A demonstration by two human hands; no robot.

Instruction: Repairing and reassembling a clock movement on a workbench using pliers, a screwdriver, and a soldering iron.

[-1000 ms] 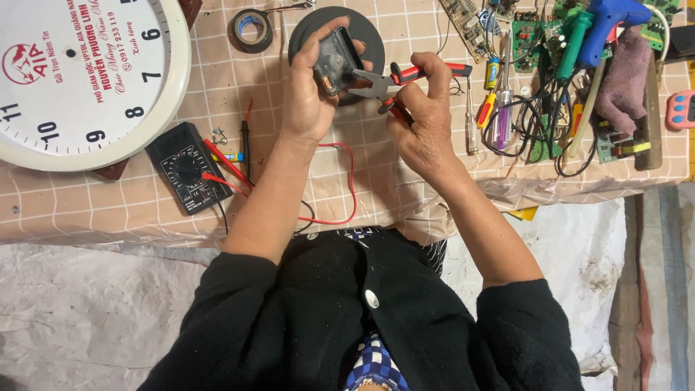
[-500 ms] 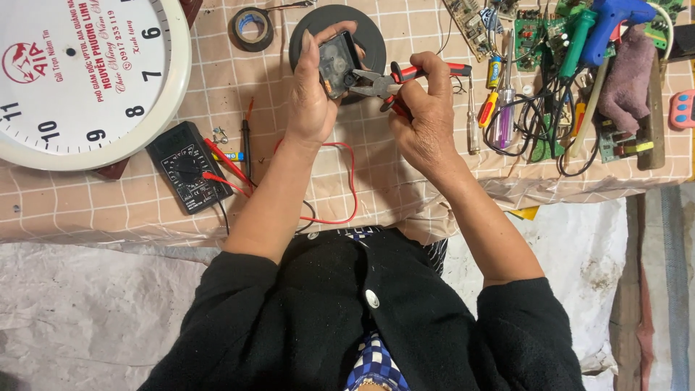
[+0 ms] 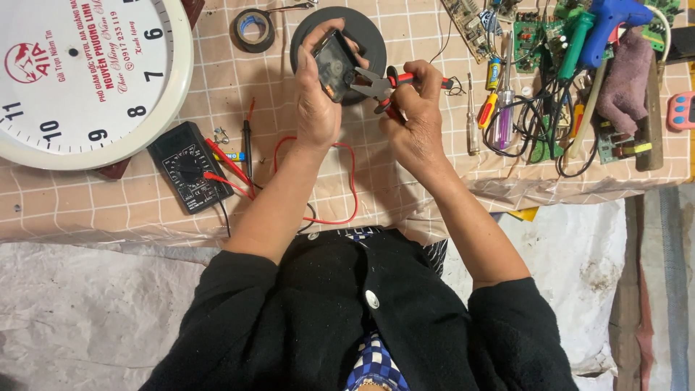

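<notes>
Black clock movement [image 3: 334,65] gripped in left hand [image 3: 316,108]; right hand [image 3: 414,119] clenched round red-handled pliers [image 3: 384,83], tips touching movement.

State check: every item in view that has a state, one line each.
left hand: gripping the small black clock module, raised off the table
right hand: gripping red-handled pliers, tips at the module
multimeter: flat on the table, red probe lead lying across it
wall clock: lying face up
tape roll: lying flat
blue glue gun: lying on the tool pile
</notes>
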